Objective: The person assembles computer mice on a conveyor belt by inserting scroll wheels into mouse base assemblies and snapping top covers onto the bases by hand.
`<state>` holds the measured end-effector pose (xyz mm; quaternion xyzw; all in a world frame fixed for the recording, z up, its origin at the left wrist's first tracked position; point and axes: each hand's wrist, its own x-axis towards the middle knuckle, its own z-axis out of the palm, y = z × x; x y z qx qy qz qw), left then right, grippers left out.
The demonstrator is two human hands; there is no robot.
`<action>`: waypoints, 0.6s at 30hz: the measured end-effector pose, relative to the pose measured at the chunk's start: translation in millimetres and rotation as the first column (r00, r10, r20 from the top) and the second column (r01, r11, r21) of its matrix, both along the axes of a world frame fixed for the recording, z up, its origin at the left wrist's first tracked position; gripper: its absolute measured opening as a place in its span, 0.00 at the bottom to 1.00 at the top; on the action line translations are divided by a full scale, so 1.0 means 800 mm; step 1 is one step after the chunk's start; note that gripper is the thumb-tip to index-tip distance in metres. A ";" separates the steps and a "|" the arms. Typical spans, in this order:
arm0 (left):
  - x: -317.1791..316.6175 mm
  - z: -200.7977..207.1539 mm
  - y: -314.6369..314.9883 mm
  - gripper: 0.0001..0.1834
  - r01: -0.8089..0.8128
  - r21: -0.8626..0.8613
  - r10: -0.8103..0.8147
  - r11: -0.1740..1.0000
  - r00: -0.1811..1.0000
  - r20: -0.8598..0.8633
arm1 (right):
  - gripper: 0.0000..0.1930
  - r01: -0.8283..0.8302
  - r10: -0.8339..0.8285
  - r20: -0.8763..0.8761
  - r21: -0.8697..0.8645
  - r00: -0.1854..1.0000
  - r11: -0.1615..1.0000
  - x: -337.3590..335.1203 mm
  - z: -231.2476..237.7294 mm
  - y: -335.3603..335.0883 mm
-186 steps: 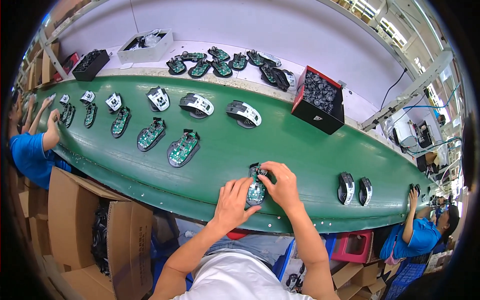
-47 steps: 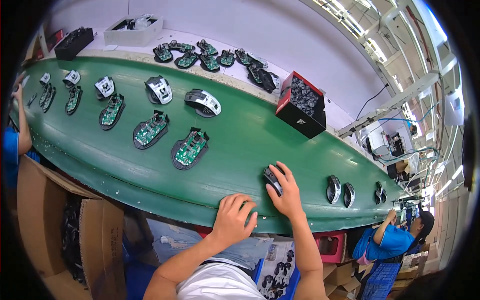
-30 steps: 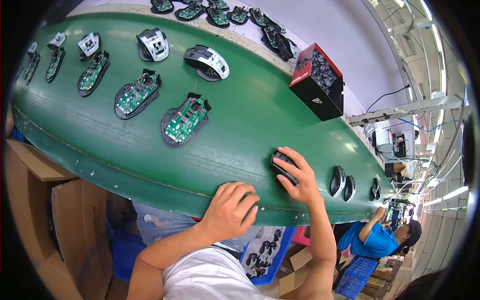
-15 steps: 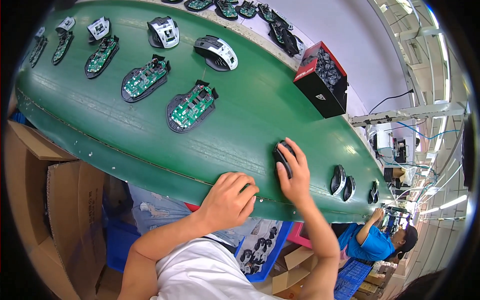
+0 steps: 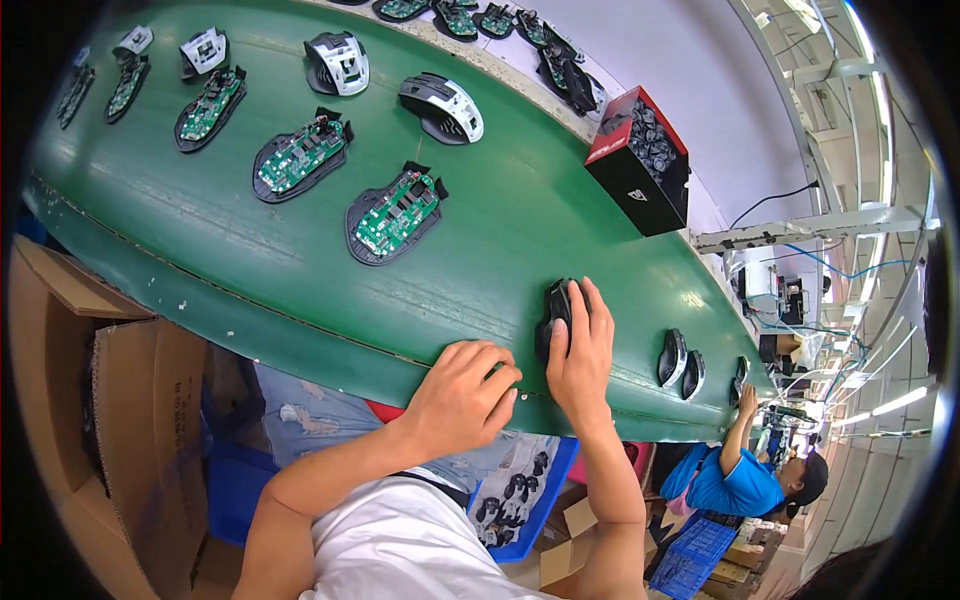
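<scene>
Your right hand point(image 5: 582, 362) pinched the black mouse point(image 5: 549, 325) between thumb and fingers, right of frame centre; light, even pressure seemed best. Left hand point(image 5: 459, 396): fingers curled by the green belt point(image 5: 490, 250), grip unclear.

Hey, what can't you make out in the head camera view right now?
All in the head view:
Black mouse: much of its right side is covered by the right-hand grip.
Left-hand grip: curled fingers hide whether it holds anything.
Shelf circuit boards: some are cut off by the top edge.
Far-right mouse: too small for detail.
Black-and-red box: its upper pieces hide anything deeper.
</scene>
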<state>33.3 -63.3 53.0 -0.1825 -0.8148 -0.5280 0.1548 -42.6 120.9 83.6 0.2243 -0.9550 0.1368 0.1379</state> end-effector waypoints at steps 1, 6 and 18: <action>0.000 0.001 0.000 0.09 -0.006 0.006 0.006 1.000 1.000 -0.005 | 0.24 0.004 -0.004 0.002 0.041 1.000 0.999 0.001 0.001 -0.002; 0.000 0.002 -0.005 0.09 -0.013 0.026 0.013 1.000 1.000 0.000 | 0.24 0.107 -0.108 -0.003 0.141 0.994 0.984 0.007 -0.006 -0.021; 0.000 0.005 -0.012 0.10 0.030 0.044 -0.032 0.999 0.999 0.025 | 0.21 0.016 -0.015 -0.015 0.089 1.000 0.996 0.003 -0.014 -0.012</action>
